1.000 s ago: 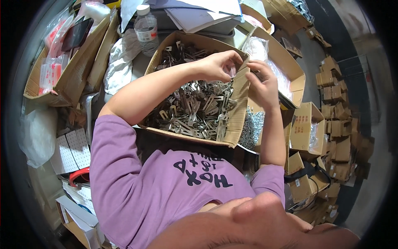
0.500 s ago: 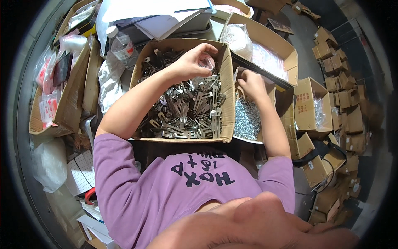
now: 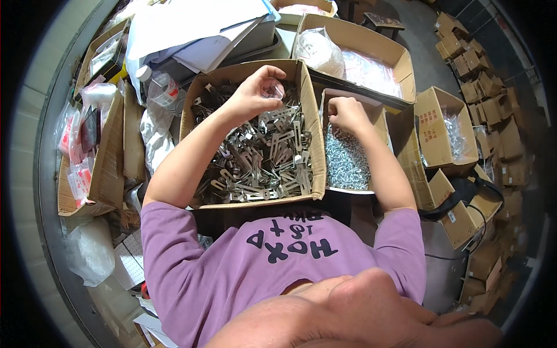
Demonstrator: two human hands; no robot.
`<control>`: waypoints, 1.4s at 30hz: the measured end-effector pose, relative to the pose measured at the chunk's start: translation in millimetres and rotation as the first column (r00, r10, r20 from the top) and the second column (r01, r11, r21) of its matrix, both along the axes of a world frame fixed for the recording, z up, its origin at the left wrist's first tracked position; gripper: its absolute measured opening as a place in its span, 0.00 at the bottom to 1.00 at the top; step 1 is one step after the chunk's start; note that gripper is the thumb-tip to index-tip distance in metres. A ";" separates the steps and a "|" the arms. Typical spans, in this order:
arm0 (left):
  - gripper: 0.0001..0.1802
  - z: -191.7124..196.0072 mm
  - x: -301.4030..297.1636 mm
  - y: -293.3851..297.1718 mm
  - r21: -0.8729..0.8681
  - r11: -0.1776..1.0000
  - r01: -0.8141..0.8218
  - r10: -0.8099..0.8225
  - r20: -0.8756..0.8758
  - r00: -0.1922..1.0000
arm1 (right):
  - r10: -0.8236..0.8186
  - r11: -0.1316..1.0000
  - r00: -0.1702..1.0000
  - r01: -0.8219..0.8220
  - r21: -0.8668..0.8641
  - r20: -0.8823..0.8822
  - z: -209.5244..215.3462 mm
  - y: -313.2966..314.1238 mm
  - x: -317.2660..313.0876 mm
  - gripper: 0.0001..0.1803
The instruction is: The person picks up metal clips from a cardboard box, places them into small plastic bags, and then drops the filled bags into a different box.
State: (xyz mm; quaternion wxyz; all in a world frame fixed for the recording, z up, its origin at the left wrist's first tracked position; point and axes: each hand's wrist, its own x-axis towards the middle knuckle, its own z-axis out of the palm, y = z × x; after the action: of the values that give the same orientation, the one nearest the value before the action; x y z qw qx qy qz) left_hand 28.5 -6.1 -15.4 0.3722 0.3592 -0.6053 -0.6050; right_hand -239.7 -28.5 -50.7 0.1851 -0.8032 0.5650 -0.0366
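Left hand (image 3: 255, 95) holds clear plastic (image 3: 272, 89) above slotted metal brackets (image 3: 261, 156); right hand (image 3: 350, 115) curled at screws (image 3: 346, 161), grip hidden; grey floor (image 3: 425, 61) far right.

So on my end, I've got a clip box (image 3: 315, 148) right in front of the wearer, clips (image 3: 255, 162) piled inside. Just right of it sits a tray (image 3: 378, 123) with small fasteners (image 3: 346, 165) in it. Behind that tray there's a wider box (image 3: 371, 39) holding plastic bags (image 3: 371, 72). I see a bottle (image 3: 164, 91) off the clip box's back-left corner, papers (image 3: 191, 29) on a bin (image 3: 259, 44) behind, and cartons (image 3: 478, 84) piled far right.
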 end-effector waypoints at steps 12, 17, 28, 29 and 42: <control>0.30 1.6 -6.2 4.0 -0.031 0.999 0.037 -0.035 0.066 0.997 | -0.165 0.867 0.733 -0.211 0.451 0.660 3.4 -15.3 -32.1 0.04; 0.30 4.7 -8.5 7.3 -0.031 0.999 0.021 -0.018 0.093 0.995 | -0.215 0.839 0.652 -0.258 0.479 0.727 21.2 -8.5 -25.5 0.07; 0.29 -4.0 -21.9 18.8 -0.070 0.993 0.090 -0.083 0.094 0.992 | 0.035 0.944 0.541 -0.295 0.150 0.840 68.8 2.6 47.2 0.09; 0.30 -3.2 -20.1 16.7 -0.037 0.994 0.100 -0.097 0.081 0.992 | 0.064 0.975 0.550 -0.212 0.065 0.832 67.1 -11.3 49.7 0.09; 0.33 5.5 -3.6 1.0 0.096 0.993 0.066 -0.038 -0.268 0.963 | 0.186 0.927 0.896 -0.296 -0.229 -0.403 45.0 -132.1 79.9 0.11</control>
State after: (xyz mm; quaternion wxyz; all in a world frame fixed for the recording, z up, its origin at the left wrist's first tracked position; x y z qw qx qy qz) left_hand 24.9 -5.1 -9.9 0.4148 0.2778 -0.5267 -0.6880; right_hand -159.8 -160.6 -5.7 -0.0404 -0.8778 0.4735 0.0600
